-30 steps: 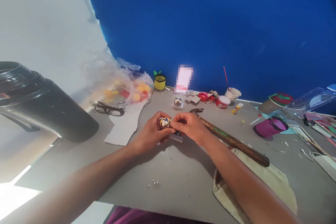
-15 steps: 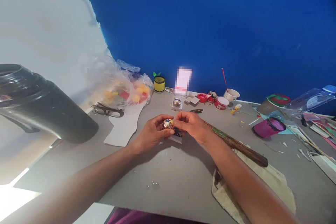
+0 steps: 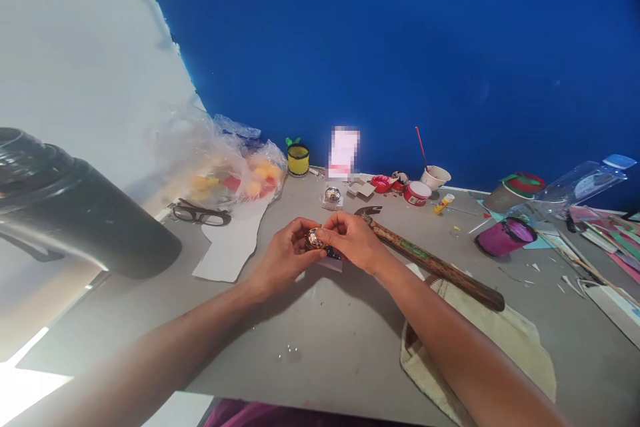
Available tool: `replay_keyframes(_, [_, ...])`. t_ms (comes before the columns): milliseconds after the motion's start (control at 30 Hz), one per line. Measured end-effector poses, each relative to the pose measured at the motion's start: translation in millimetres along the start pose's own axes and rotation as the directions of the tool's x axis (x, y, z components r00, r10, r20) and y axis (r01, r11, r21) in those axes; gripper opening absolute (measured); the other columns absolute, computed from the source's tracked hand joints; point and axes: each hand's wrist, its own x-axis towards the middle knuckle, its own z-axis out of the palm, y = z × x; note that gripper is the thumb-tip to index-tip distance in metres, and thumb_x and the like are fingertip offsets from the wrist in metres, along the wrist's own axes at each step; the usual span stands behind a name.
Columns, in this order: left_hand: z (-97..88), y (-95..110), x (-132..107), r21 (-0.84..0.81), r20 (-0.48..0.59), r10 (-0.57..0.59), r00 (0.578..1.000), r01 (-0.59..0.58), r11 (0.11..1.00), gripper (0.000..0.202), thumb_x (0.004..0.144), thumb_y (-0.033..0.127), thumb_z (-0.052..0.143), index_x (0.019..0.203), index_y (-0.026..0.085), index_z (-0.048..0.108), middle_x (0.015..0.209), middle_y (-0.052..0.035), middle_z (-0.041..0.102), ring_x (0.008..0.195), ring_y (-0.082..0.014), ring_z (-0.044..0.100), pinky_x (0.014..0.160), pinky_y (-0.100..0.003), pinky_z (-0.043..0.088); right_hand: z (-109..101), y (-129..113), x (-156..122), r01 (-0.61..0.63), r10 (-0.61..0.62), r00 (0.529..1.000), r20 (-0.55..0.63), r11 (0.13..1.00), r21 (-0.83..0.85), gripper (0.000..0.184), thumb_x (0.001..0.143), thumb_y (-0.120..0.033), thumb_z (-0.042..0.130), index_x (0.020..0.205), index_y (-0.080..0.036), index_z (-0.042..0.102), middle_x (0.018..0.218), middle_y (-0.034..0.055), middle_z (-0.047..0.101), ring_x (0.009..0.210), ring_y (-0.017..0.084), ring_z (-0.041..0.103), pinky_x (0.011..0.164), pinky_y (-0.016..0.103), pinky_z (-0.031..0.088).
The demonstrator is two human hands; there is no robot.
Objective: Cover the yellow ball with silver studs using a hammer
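My left hand (image 3: 280,253) curls its thumb and fingers around a small ball covered in shiny mirror-like pieces (image 3: 314,239). Against the ball's right side, my right hand (image 3: 357,240) has its thumb and fingertips pinched together; anything between them is too small or hidden. Directly below the hands sits a small white box (image 3: 331,267) with dark glittering bits, partly covered by the fingers. Farther back, a second silvery ball (image 3: 332,194) rests on a small clear or white base.
A hammer (image 3: 435,259) lies right of my hands, its handle end over a cream cloth (image 3: 520,347). Glasses (image 3: 200,215), white paper (image 3: 227,247) and a big dark bottle (image 3: 100,213) are left. Paint pots (image 3: 417,193), a paper cup (image 3: 436,177) and a purple container (image 3: 505,237) stand beyond.
My right fingertips have come in closer over the ball, covering more of it. A yellowish spot at the ball's top no longer shows. The whole view has shifted slightly.
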Motion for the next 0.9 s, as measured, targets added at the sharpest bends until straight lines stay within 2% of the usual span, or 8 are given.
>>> replay_keyframes(133, [1.1,2.3,-1.7,0.093,-0.01,0.048,0.999,-0.047,0.995,0.03,0.078,0.027,0.073,0.106,0.018,0.067,0.092,-0.0035,0.071,0.08,-0.0176,0.064,0.07,-0.028,0.049,-3.4,1.4,0.0,-0.001,0.0,1.0,0.03,0.999,0.047,0.04,0.078,-0.059,0.074,0.08,-0.021,0.06,0.064,-0.0011,0.058,0.056,0.015,0.053,0.044,0.025,0.039])
replay_keyframes(233, [0.6,4.2,-3.4,0.089,0.012,0.061,0.998,-0.062,0.994,0.035,0.082,0.028,0.069,0.116,0.02,0.071,0.091,-0.0033,0.071,0.076,-0.0168,0.062,0.066,-0.027,0.046,-12.7,0.5,-0.4,0.022,-0.027,0.997,0.069,0.997,0.075,0.041,0.081,-0.06,0.071,0.082,-0.021,0.06,0.07,-0.0001,0.061,0.057,0.014,0.053,0.047,0.026,0.042])
replay_keyframes(333, [-1.9,3.8,-3.3,0.084,0.06,0.024,0.998,-0.029,0.996,0.041,0.085,0.029,0.068,0.125,0.022,0.07,0.083,-0.001,0.068,0.068,-0.0138,0.055,0.061,-0.026,0.042,-23.0,-4.5,-2.6,0.081,-0.083,0.995,0.062,0.996,0.036,0.032,0.083,-0.051,0.072,0.089,-0.021,0.062,0.078,0.0009,0.063,0.061,0.013,0.055,0.05,0.025,0.044])
replay_keyframes(433, [-5.4,0.4,-1.6,0.076,0.104,0.026,0.994,-0.034,0.997,0.04,0.088,0.034,0.067,0.126,0.022,0.07,0.072,0.0018,0.06,0.064,-0.0126,0.049,0.06,-0.025,0.038,-29.0,-10.9,-7.3,0.227,-0.218,0.972,0.086,0.967,-0.115,0.029,0.082,-0.034,0.073,0.109,-0.024,0.069,0.11,0.0059,0.065,0.078,0.015,0.06,0.06,0.026,0.049])
replay_keyframes(533, [-8.5,-2.8,0.1,0.071,0.164,0.04,0.986,-0.052,0.996,0.035,0.089,0.042,0.066,0.114,0.018,0.073,0.071,0.0012,0.056,0.064,-0.0129,0.046,0.06,-0.026,0.036,-29.9,-13.6,-11.2,0.338,-0.299,0.933,0.199,0.919,-0.204,0.038,0.085,-0.029,0.07,0.123,-0.031,0.07,0.135,0.0069,0.056,0.093,0.017,0.062,0.072,0.029,0.053])
replay_keyframes(600, [-10.4,-3.9,1.0,0.089,0.195,0.025,0.98,-0.043,0.995,0.037,0.09,0.047,0.065,0.109,0.016,0.073,0.069,0.0007,0.053,0.064,-0.0132,0.044,0.058,-0.026,0.034,-29.2,-12.8,-11.8,0.395,-0.333,0.907,0.26,0.886,-0.245,0.037,0.088,-0.026,0.069,0.125,-0.034,0.071,0.133,0.006,0.057,0.097,0.018,0.062,0.081,0.033,0.053])
replay_keyframes(667, [-12.2,-4.4,2.1,0.103,0.206,0.015,0.978,-0.037,0.994,0.041,0.09,0.049,0.065,0.113,0.016,0.072,0.066,0.0014,0.049,0.064,-0.0133,0.042,0.057,-0.026,0.032,-28.3,-10.9,-10.9,0.45,-0.37,0.883,0.289,0.843,-0.296,0.037,0.09,-0.025,0.068,0.126,-0.036,0.071,0.126,0.005,0.061,0.101,0.02,0.062,0.089,0.036,0.051])
replay_keyframes(900, [-14.5,-7.3,5.8,0.035,0.221,0.065,0.973,-0.075,0.997,0.041,0.092,0.05,0.061,0.114,0.016,0.069,0.069,0.0023,0.047,0.065,-0.013,0.04,0.059,-0.027,0.032,-24.7,-4.1,-5.2,0.55,-0.479,0.834,0.273,0.751,-0.364,0.037,0.096,-0.026,0.063,0.131,-0.037,0.067,0.124,0.006,0.061,0.111,0.022,0.06,0.1,0.038,0.047])
